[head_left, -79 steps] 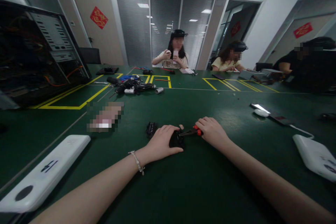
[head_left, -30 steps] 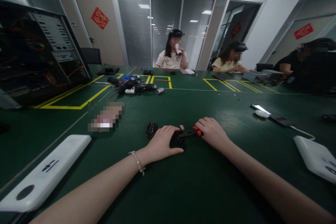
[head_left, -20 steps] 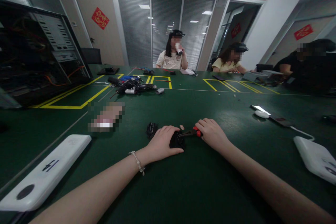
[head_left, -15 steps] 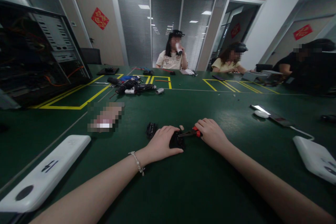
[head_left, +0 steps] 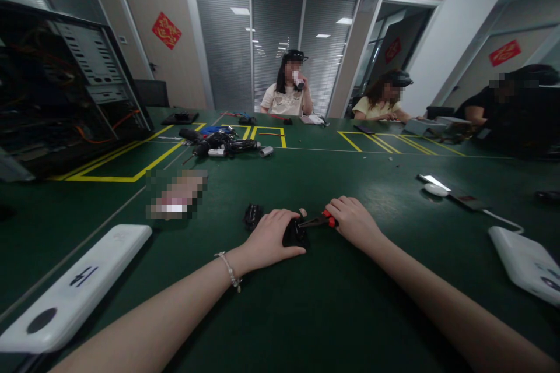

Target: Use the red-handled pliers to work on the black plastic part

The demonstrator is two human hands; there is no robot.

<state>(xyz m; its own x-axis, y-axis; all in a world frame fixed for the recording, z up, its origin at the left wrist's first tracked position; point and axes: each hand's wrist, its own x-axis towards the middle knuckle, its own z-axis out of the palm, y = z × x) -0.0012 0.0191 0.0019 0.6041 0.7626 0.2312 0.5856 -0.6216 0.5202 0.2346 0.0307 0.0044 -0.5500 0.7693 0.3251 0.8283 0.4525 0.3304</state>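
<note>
My left hand (head_left: 272, 238) wraps its thumb and fingers around a small black part (head_left: 296, 236) on the green table (head_left: 332, 309). My right hand (head_left: 353, 220) grips red-handled pliers (head_left: 318, 221), whose narrow metal jaws point left and reach the top of the black part. Whether the jaws are closed on anything is too small to tell. Just left of my left fingers lies another black piece (head_left: 252, 217). A small light-coloured bit (head_left: 303, 212) rests behind the black part.
An open computer case (head_left: 87, 87) stands at the left. White devices lie left (head_left: 83, 285) and right (head_left: 527, 265). Farther back is a pile of dark tools (head_left: 219, 143). A phone (head_left: 437, 183) lies at the right. People sit across the table.
</note>
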